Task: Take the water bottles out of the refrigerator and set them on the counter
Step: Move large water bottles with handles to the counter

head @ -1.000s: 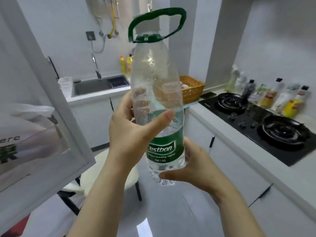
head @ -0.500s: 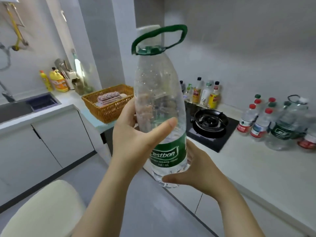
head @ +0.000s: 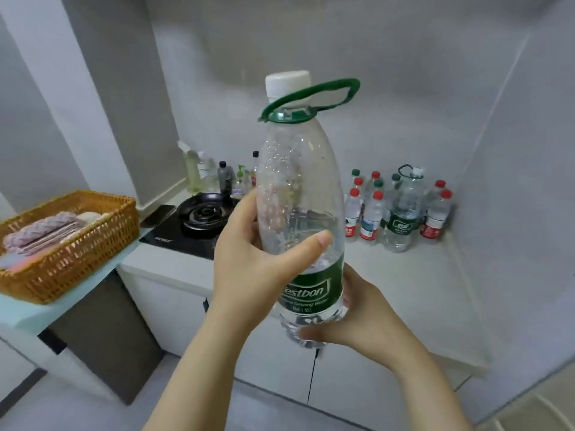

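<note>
Large clear water bottle (head: 303,213) with green label, white cap (head: 287,84) and green carry loop (head: 311,98), held upright in the air in front of the counter (head: 420,275). The left hand (head: 249,259) wraps its mid-body, thumb across the front and fingers behind. The right hand (head: 357,318) cups the base from the right, thumb curled under it. A cluster of small bottles (head: 401,209) stands in the counter's far right corner, near both walls. Open counter runs from them to the front edge. A gas hob (head: 193,225) sits at left, with a wicker basket (head: 68,244) farther left.
</note>
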Action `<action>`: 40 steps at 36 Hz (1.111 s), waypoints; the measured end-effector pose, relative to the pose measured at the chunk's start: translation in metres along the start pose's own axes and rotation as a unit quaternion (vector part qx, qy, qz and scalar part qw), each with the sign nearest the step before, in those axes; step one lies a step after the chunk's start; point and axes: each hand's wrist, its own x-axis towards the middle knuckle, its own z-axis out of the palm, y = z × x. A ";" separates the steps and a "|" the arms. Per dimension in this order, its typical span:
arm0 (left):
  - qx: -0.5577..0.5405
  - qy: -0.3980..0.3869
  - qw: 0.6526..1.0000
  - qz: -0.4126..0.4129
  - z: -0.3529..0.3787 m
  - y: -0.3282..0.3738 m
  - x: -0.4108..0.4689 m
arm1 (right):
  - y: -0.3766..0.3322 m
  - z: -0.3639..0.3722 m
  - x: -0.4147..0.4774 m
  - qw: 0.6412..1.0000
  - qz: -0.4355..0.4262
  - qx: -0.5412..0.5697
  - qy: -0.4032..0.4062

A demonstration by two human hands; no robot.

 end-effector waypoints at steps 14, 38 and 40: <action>-0.019 -0.126 0.992 -0.011 0.069 -0.037 0.065 | 0.036 -0.044 0.026 0.989 0.084 -0.004 0.118; -0.039 -0.209 0.976 -0.049 0.236 -0.096 0.154 | 0.140 -0.180 0.100 0.974 0.141 0.019 0.177; -0.036 -0.213 0.975 -0.051 0.245 -0.105 0.163 | 0.148 -0.186 0.111 0.971 0.149 0.022 0.183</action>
